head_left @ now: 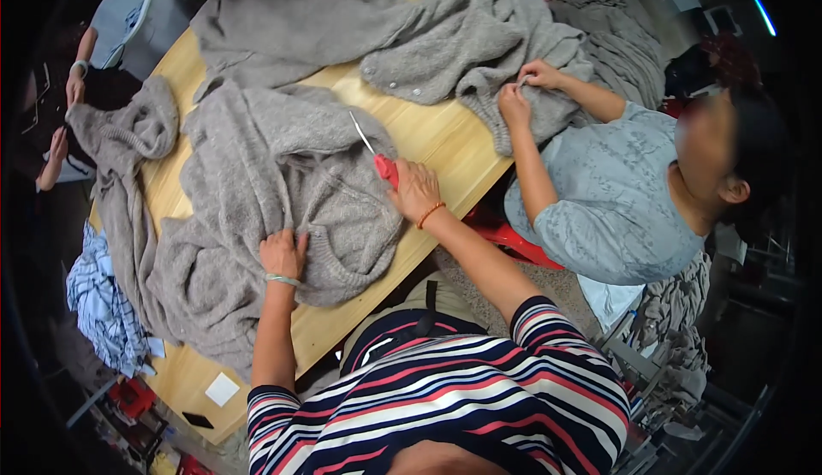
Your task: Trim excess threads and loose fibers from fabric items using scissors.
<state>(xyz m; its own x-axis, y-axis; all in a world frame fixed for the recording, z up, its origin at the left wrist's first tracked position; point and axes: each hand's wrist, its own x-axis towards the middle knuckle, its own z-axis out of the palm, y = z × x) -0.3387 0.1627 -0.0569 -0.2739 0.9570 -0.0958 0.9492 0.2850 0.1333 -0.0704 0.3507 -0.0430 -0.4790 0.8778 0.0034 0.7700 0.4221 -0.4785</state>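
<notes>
A thick grey knitted sweater (240, 141) lies rumpled over the wooden table in front of me. My left hand (282, 257), with a pale bangle at the wrist, rests on its near part with the fingers curled into the knit. In my right hand (417, 191), which wears a reddish bead bracelet, is a pair of scissors (386, 169) with a red handle. Their thin metal blade points away from me, over the sweater's right side. My fingers are wrapped round the handle and hide part of it.
More grey knitwear (291, 26) covers the table's far side. At right, a seated person (599, 188) handles a buttoned grey garment (445, 56). Another person's hands (73, 90) hold knitwear at far left. A white card (222, 389) lies on the table (462, 171) near a dark flat object (198, 421).
</notes>
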